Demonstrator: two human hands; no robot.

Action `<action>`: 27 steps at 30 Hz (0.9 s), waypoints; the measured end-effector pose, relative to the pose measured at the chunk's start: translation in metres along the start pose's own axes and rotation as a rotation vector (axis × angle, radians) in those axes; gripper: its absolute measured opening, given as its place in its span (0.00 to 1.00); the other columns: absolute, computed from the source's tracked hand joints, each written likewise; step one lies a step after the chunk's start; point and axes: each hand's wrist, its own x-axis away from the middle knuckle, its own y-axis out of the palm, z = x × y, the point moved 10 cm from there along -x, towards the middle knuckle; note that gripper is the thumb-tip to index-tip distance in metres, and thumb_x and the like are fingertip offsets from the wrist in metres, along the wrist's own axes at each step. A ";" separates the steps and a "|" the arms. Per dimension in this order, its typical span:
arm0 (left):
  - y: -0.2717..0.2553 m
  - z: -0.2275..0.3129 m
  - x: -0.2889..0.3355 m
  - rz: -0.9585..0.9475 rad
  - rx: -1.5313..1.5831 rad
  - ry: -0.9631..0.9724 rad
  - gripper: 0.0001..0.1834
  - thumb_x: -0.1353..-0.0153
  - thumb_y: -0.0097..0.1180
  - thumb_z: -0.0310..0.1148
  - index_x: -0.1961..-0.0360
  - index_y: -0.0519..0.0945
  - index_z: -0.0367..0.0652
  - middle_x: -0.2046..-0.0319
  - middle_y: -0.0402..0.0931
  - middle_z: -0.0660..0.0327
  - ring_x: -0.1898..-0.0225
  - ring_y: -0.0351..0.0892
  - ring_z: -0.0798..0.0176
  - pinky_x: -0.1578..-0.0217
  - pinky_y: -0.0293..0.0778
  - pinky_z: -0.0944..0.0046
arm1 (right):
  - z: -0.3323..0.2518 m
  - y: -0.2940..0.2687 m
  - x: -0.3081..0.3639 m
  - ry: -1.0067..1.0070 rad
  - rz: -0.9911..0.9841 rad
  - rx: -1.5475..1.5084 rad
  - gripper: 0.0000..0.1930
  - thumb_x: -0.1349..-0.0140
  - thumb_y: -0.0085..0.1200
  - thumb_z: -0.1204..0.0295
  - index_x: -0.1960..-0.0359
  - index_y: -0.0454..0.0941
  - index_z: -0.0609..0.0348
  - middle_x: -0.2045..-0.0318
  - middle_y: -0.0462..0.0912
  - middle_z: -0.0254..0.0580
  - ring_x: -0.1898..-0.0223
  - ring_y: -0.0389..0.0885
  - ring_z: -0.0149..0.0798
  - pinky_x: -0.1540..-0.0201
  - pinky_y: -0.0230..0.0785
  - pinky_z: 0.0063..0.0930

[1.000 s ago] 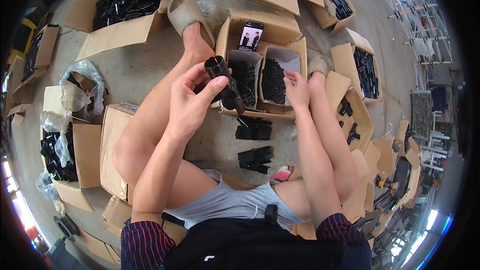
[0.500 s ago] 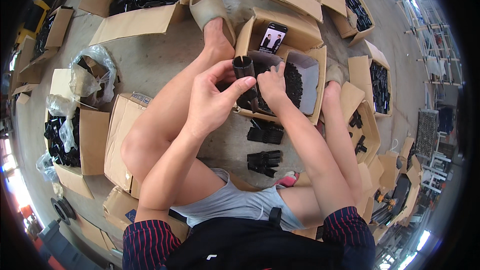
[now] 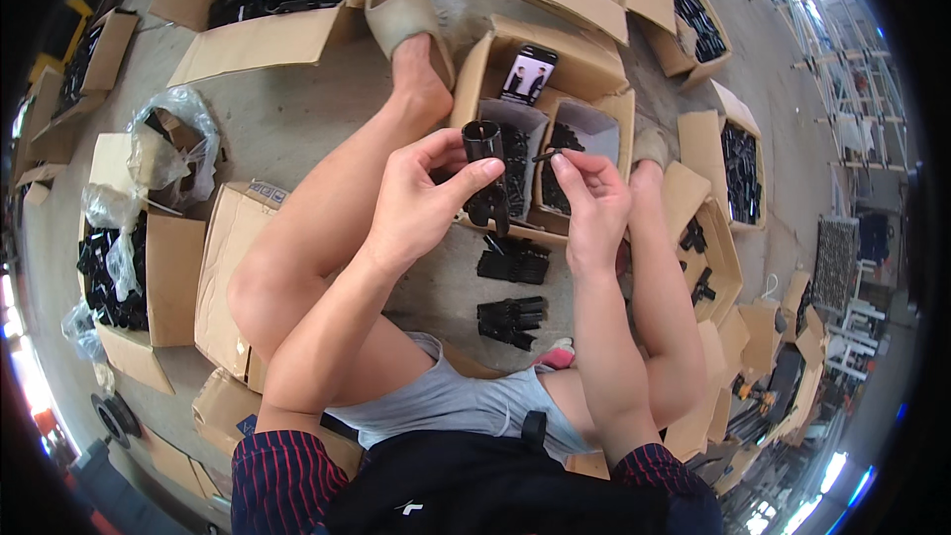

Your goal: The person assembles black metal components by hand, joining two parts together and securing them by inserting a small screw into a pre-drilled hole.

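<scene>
My left hand (image 3: 426,188) is closed around a black tubular part (image 3: 483,144), its split, hollow end turned up and its narrower stem pointing down. To its right, my right hand (image 3: 592,203) pinches a small dark pin-like piece (image 3: 545,156) between thumb and fingertips, apart from the tube. Under both hands stands an open cardboard box (image 3: 624,134) with two grey-lined compartments. Larger black parts (image 3: 515,149) fill the left compartment, partly hidden by my left hand, and small black pieces (image 3: 563,139) lie in the right one. A phone (image 3: 528,74) leans upright at the box's back.
Two bundles of black parts (image 3: 513,263) (image 3: 511,322) lie on the floor between my legs. Cartons of black parts stand around: a big one (image 3: 248,45) at far left, others at right (image 3: 728,173) and left (image 3: 178,277). Clear plastic bags (image 3: 203,154) drape the left one.
My right hand has come up out of the right compartment toward me, now with a small dark piece in its fingertips. My left hand still holds the tubular part. The view has shifted slightly.
</scene>
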 end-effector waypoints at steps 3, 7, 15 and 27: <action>0.012 -0.013 0.003 -0.065 0.045 -0.050 0.16 0.34 0.64 0.30 0.48 0.81 0.34 0.55 0.85 0.61 0.54 0.81 0.73 0.49 0.76 0.70 | -0.036 0.000 0.028 -0.167 0.025 -0.013 0.04 0.40 0.65 0.81 0.64 0.84 0.65 0.63 0.87 0.41 0.59 0.83 0.31 0.50 0.73 0.24; 0.029 -0.024 0.006 -0.144 0.242 -0.104 0.18 0.33 0.63 0.33 0.46 0.80 0.35 0.54 0.85 0.58 0.51 0.82 0.69 0.46 0.76 0.66 | -0.052 0.004 0.049 -0.360 0.052 0.066 0.05 0.44 0.68 0.81 0.67 0.83 0.62 0.63 0.87 0.43 0.56 0.83 0.35 0.48 0.72 0.28; 0.039 -0.026 0.010 -0.215 0.311 -0.109 0.19 0.33 0.63 0.35 0.45 0.80 0.36 0.54 0.85 0.58 0.50 0.82 0.69 0.43 0.73 0.66 | -0.060 0.007 0.059 -0.406 0.069 0.217 0.06 0.46 0.70 0.79 0.69 0.85 0.59 0.65 0.88 0.37 0.57 0.83 0.36 0.48 0.70 0.30; 0.034 -0.046 0.010 -0.169 0.199 -0.133 0.14 0.32 0.62 0.34 0.49 0.82 0.38 0.57 0.84 0.66 0.56 0.78 0.78 0.49 0.73 0.71 | -0.024 0.006 0.057 -0.172 0.027 0.060 0.04 0.41 0.66 0.80 0.64 0.86 0.63 0.60 0.86 0.43 0.57 0.83 0.35 0.50 0.74 0.28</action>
